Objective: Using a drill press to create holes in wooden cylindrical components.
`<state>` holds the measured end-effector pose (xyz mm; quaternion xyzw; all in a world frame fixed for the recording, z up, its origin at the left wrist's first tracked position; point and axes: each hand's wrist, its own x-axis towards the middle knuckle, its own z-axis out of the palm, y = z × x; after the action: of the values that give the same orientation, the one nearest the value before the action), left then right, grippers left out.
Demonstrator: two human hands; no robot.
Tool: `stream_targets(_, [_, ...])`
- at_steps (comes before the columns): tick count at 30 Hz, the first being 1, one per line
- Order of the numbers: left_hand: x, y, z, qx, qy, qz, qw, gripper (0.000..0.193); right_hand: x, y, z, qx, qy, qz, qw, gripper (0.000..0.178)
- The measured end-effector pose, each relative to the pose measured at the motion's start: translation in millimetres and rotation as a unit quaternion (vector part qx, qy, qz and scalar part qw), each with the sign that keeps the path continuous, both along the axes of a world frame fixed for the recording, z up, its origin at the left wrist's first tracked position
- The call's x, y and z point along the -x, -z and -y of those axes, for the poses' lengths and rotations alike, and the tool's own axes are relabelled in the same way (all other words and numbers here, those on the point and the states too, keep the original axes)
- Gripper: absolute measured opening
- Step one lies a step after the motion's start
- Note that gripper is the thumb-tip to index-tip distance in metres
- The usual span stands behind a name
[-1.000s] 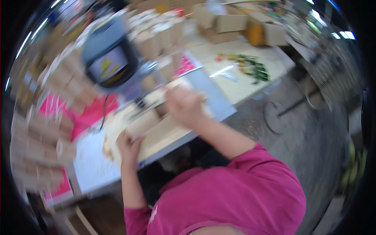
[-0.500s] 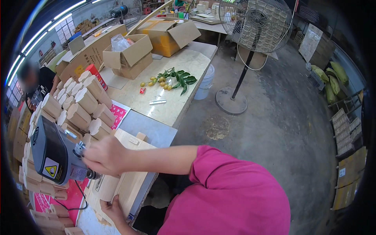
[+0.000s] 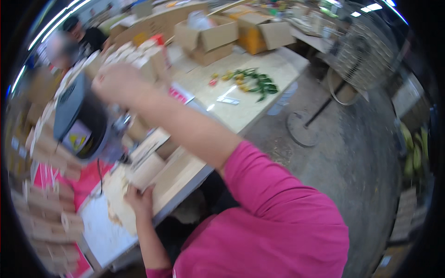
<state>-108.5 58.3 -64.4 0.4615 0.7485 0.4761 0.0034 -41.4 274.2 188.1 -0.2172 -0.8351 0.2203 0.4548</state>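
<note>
My right hand (image 3: 118, 83) is raised at the upper left, closed in a fist at the top of a grey and black bench machine (image 3: 83, 123) with a yellow label; what it grips is blurred, apparently the machine's handle. Below the machine lies a pale wooden block (image 3: 147, 170) on a wooden board (image 3: 178, 178). My left hand (image 3: 139, 200) presses on the block's near end, fingers wrapped on it. A pink sleeve covers my right upper arm.
Stacks of small wooden boxes (image 3: 46, 217) line the left side and back (image 3: 139, 58). Open cardboard boxes (image 3: 208, 37) stand behind a pale table (image 3: 259, 99) with green leaves and small fruits (image 3: 252, 81). A fan base (image 3: 303, 127) stands on the floor. Another person (image 3: 83, 37) sits far left.
My right hand has risen from the machine's side to above it, and the view has swung. My left hand stays on the wooden block.
</note>
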Motion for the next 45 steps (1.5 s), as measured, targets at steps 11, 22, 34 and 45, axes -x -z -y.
stream_targets(11, [-2,-9,-9,0.104,-0.042,-0.101,0.988,0.039,-76,24,37,-0.084,-0.043,-0.004,0.995,0.024])
stream_targets(22, [-7,-22,-3,0.129,-0.028,-0.05,0.99,0.05,-91,113,75,-0.067,-0.073,-0.125,0.987,0.003])
stream_targets(34, [0,-3,-19,0.06,-0.034,-0.127,0.989,0.037,-84,143,49,-0.137,-0.092,-0.192,0.967,0.014])
stream_targets(45, [-10,-10,-7,0.064,-0.029,0.008,0.997,0.028,-6,21,-15,0.03,0.021,-0.099,0.994,0.032])
